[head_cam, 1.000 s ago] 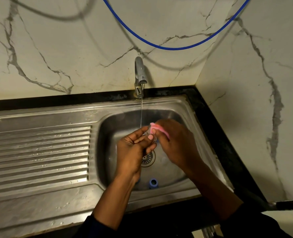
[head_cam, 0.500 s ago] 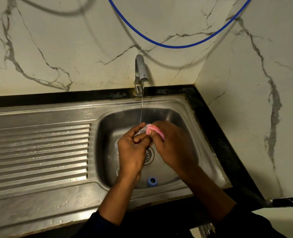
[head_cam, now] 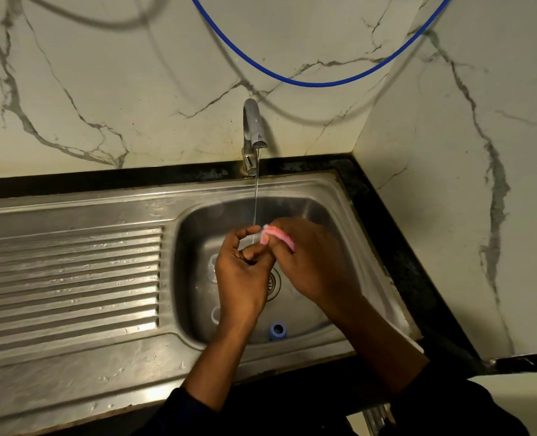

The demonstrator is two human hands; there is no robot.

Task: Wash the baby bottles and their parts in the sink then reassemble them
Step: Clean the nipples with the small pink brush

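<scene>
My right hand (head_cam: pixel 315 262) pinches a pink scrubber (head_cam: pixel 276 236) under the thin tap stream (head_cam: pixel 255 196), mid-basin. My left hand (head_cam: pixel 242 275) curls around something small, perhaps a clear part; I cannot tell. Wet, light, likely slippery: I'd hold by the rim.

Left hand (head_cam: pixel 243 278): curled under the water stream; whatever is pinched in its fingers cannot be identified.
Right hand (head_cam: pixel 314 262): only one end of the pink sponge (head_cam: pixel 276 237) is exposed; the rest is covered by the fingers.
Drain (head_cam: pixel 275 283): largely concealed behind the hands.
Clear parts (head_cam: pixel 213 262): transparent pieces on the sink floor are partly covered by the left hand; their shape cannot be resolved.
Blue ring (head_cam: pixel 277 331): too small for its type to be determined.
Sink (head_cam: pixel 72 372): drainboard is cut off at the left edge.
Blue hose (head_cam: pixel 311 83): both ends are cut off at the top edge.
Metal object (head_cam: pixel 377 418): cropped at the bottom edge and blurred; unidentified.
</scene>
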